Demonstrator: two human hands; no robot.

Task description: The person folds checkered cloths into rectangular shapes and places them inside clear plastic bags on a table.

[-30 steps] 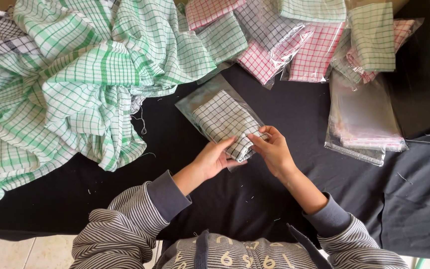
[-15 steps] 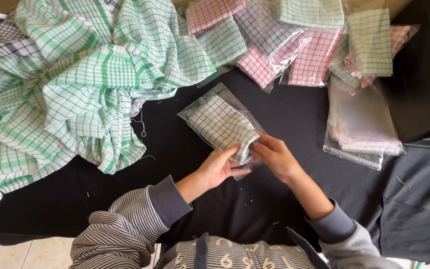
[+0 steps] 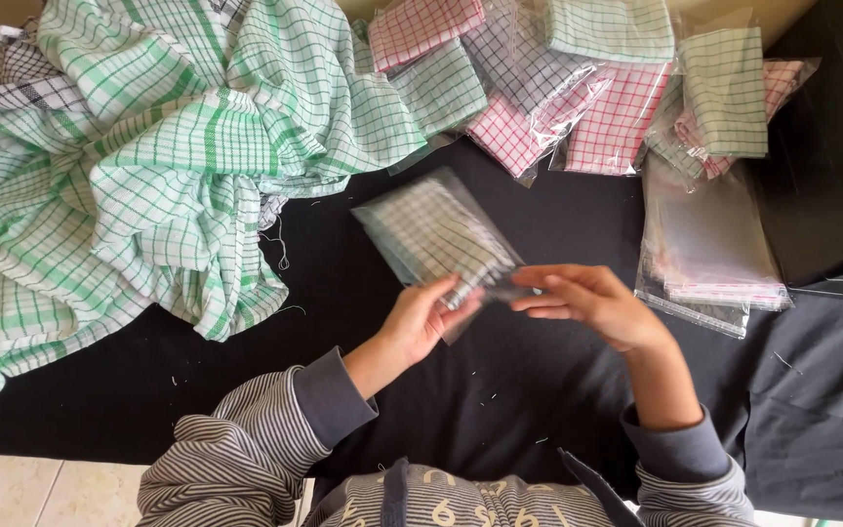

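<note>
Both hands, L (image 3: 420, 317) & R (image 3: 587, 301), fingers pinched on bagged checked cloth (image 3: 436, 231) near its open end; prob light, soft, slippery plastic – grip edges

A small packing workplace for textiles is suggested, perhaps set up in a home; a table draped in black cloth (image 3: 558, 390) is seen, flecked with thread scraps; a heap of loose green checked cloth (image 3: 148, 166) is piled at one side; folded checked cloths sealed in clear bags (image 3: 578, 98) are stacked along the far edge; empty clear bags (image 3: 709, 244) are laid beside them; pale floor tiles (image 3: 12, 488) are glimpsed below.
</note>
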